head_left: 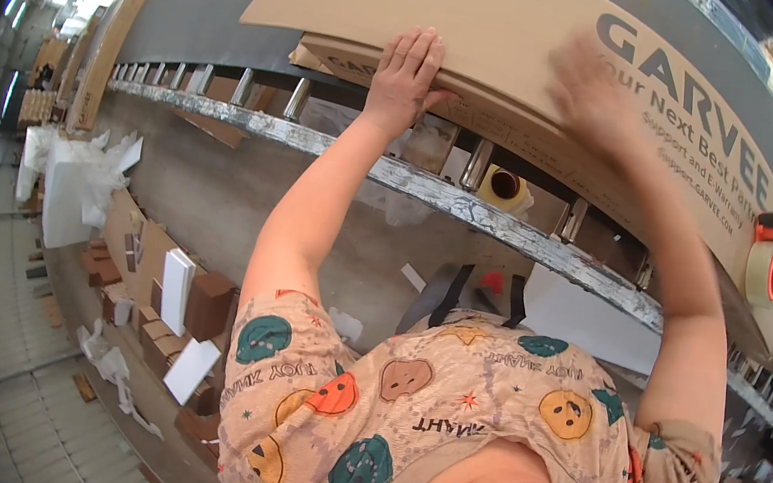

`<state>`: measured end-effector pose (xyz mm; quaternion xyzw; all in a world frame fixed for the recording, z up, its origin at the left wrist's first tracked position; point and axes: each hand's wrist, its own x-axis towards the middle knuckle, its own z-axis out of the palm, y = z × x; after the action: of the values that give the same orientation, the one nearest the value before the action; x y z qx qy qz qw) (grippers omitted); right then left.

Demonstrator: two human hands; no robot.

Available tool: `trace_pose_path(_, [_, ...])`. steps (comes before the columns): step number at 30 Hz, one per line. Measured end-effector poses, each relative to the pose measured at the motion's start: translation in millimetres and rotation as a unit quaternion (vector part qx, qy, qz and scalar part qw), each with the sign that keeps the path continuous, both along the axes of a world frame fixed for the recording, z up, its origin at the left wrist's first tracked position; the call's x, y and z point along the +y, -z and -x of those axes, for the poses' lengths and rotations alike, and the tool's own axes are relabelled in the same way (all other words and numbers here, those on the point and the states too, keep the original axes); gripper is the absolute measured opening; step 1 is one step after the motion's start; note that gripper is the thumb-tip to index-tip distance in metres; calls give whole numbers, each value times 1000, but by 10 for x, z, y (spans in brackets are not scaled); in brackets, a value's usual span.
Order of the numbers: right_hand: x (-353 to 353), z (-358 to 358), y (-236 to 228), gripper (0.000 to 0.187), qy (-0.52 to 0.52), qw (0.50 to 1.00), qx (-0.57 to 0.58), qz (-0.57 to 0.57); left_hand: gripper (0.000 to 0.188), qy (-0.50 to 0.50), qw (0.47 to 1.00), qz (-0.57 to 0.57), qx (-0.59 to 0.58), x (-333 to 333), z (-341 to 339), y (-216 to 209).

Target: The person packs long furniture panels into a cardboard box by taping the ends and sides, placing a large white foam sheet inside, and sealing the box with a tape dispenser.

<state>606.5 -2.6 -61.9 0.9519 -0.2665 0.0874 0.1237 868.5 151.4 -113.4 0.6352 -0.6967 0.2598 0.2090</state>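
A large brown cardboard box [492,13] with dark print lies across a roller conveyor, its wide top flap facing up. My left hand [409,75] rests on the flap's near edge, fingers stretched flat and the thumb out along the edge. Farther right, my right hand [593,93] is over the same flap near the printing. Motion smears its fingers, and whether it touches the cardboard cannot be made out. On the box's right part sits a tape dispenser [767,259] with a red and blue body and a roll of tape.
A worn metal rail [441,190] with rollers runs between my body and the box. A tape roll [506,187] shows below the box's near side. Brown cartons [210,305], white foam pieces [175,288] and plastic wrap [90,181] lie at the left.
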Motion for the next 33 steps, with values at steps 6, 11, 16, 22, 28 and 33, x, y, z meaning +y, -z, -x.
trace_pose_path(6, [-25, -287, 89, 56, 29, 994, -25, -98, 71, 101, 993, -41, 41, -75, 170, -118])
trace_pose_path(11, [-331, -452, 118, 55, 65, 986, -58, -142, 59, 133, 991, -3, 19, -194, 564, -81])
trace_pose_path(16, [-1319, -710, 50, 59, 246, 961, -57, -117, 49, 165, 986, -1, 37, -206, 717, -128])
trace_pose_path(22, [-1342, -1179, 37, 61, 291, 923, -96, -232, 40, 103, 991, 42, 72, -223, 509, -1])
trace_pose_path(28, [-1180, -987, -54, 59, 296, 927, -106, -205, 39, 129, 988, 55, 60, -127, 541, -68])
trace_pose_path(33, [-1161, -1071, -98, 48, 271, 923, -111, -249, 65, 179, 968, -169, 45, -423, 809, -638])
